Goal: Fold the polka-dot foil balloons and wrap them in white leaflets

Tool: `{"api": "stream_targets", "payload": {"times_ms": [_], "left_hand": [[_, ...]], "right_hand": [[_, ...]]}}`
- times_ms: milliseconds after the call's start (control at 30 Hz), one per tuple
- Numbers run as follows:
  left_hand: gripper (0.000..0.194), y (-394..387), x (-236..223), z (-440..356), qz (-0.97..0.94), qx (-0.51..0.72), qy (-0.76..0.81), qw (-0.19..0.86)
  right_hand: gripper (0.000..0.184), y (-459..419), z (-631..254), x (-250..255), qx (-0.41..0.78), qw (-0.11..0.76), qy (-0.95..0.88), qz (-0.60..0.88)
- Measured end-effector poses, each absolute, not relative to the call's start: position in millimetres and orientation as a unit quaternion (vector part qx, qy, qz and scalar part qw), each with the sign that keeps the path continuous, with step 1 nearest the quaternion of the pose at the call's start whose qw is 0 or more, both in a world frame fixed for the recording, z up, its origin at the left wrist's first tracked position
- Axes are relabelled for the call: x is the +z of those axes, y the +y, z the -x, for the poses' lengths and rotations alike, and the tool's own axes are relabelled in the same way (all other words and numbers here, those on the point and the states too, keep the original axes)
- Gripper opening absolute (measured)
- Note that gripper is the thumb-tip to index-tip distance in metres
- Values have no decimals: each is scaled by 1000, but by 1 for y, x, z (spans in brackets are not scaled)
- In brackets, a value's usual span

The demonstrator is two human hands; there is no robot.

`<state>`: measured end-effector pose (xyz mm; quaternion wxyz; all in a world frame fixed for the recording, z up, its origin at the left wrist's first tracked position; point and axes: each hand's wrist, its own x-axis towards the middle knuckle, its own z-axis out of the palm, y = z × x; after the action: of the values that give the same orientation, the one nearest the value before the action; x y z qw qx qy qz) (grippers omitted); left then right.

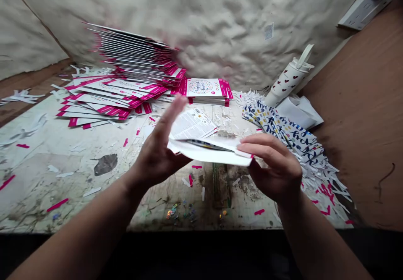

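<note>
Over the middle of the table, my right hand [273, 166] pinches the right end of a white card sleeve [217, 157] with a pink corner. The sleeve is tilted edge-on, and its long side gapes. Inside the gap shows a thin dark strip with patterned flecks, perhaps a folded banner [204, 144]. My left hand [160, 150] is at the sleeve's left end, fingers stretched upward and slightly blurred, thumb low beside the sleeve. Behind the sleeve lie white printed sheets [195, 122]. Whether the left thumb bears the sleeve's weight is hard to see.
Many pink-and-white packets [103, 99] lie heaped at the back left, with a tall leaning stack [138, 55] behind. A smaller packet pile [204, 89] stands beside it. At right are fanned patterned banners [283, 129], a heart-print tumbler [288, 80] and paper scraps [327, 192].
</note>
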<state>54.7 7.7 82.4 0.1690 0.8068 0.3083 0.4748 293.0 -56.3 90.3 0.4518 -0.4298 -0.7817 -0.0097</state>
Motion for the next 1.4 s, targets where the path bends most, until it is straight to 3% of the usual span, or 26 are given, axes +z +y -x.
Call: {"api": "stream_targets", "payload": {"times_ms": [100, 267, 367, 567, 667, 767, 867, 933, 1000, 1067, 1133, 1233, 1400], "left_hand": [[41, -2, 68, -46, -894, 387, 203, 94], [30, -43, 6, -48, -954, 247, 171, 15], [25, -54, -8, -52, -956, 193, 213, 53], [19, -34, 9, -65, -882, 118, 407, 207], [19, -18, 12, -66, -847, 86, 471, 231], [16, -8, 12, -60, -842, 62, 436, 313], [22, -15, 19, -54, -844, 142, 416, 307], [18, -28, 27, -54, -826, 185, 431, 312], [21, -42, 35, -57, -767, 141, 432, 453], [28, -51, 40, -61, -629, 115, 415, 647], [27, -52, 40, -68, -473, 198, 412, 753], [21, -48, 37, -77, -333, 338, 431, 768], [5, -47, 29, -87, -164, 396, 384, 818]], "right_hand": [[27, -64, -301, 74, -45, 393, -824, 407], [30, -95, -293, 13, -51, 220, -895, 384], [26, -106, -288, -5, -11, 185, -891, 414], [13, -87, -285, 6, 162, 159, -778, 586], [13, -75, -285, 14, 135, 128, -761, 621], [27, -74, -280, 19, 104, 68, -837, 532], [45, -76, -269, 22, 42, -41, -875, 480], [46, -77, -262, 26, -27, -91, -876, 474], [40, -76, -258, 33, -98, -68, -877, 465], [33, -77, -254, 41, -159, 16, -879, 450], [29, -79, -250, 48, -197, 104, -872, 436], [25, -82, -240, 48, -206, 176, -856, 440], [23, -84, -232, 39, -179, 201, -850, 453]]}}
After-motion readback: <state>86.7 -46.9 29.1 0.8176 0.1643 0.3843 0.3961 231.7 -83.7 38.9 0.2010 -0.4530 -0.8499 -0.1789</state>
